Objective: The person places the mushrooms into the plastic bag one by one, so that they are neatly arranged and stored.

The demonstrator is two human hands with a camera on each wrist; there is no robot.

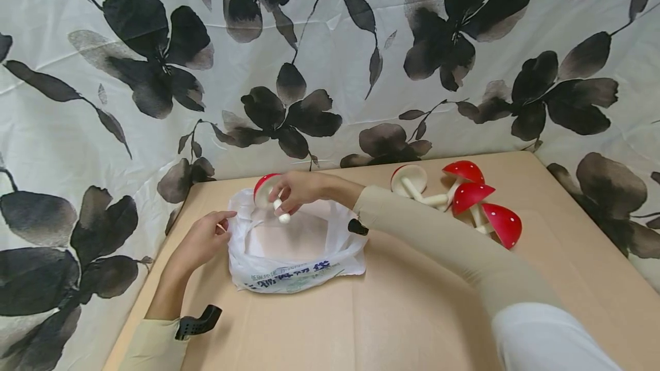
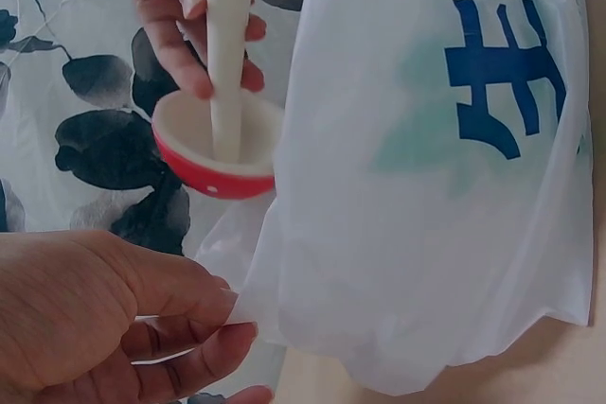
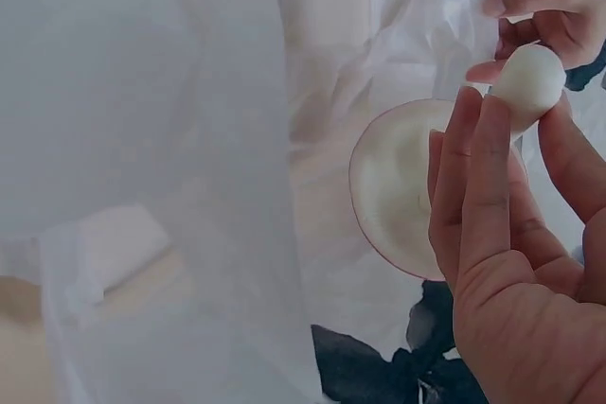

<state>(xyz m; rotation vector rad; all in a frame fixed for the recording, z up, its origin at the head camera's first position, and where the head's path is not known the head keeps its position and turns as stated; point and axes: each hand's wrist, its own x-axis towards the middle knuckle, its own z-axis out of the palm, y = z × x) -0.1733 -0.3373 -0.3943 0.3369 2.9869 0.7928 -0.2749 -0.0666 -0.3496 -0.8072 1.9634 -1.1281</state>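
Observation:
My right hand (image 1: 300,189) pinches the pale stem of a toy mushroom (image 1: 263,192) over the far left part of a white plastic bag (image 1: 299,273). Its red cap with white dots faces away, the hollow underside toward the stem, as the left wrist view shows with the mushroom (image 2: 227,54). In the right wrist view, fingers and thumb close around the stem end (image 3: 532,82). My left hand (image 1: 202,238) is at the bag's left edge, pinching the thin plastic (image 2: 256,300) between thumb and finger. The bag lies with its mouth spread wide.
Several more red-capped toy mushrooms (image 1: 471,196) lie in a cluster at the back right of the tan table (image 1: 402,314). Behind the table hangs a white cloth (image 1: 371,113) with dark flowers. My right forearm reaches across between the cluster and the bag.

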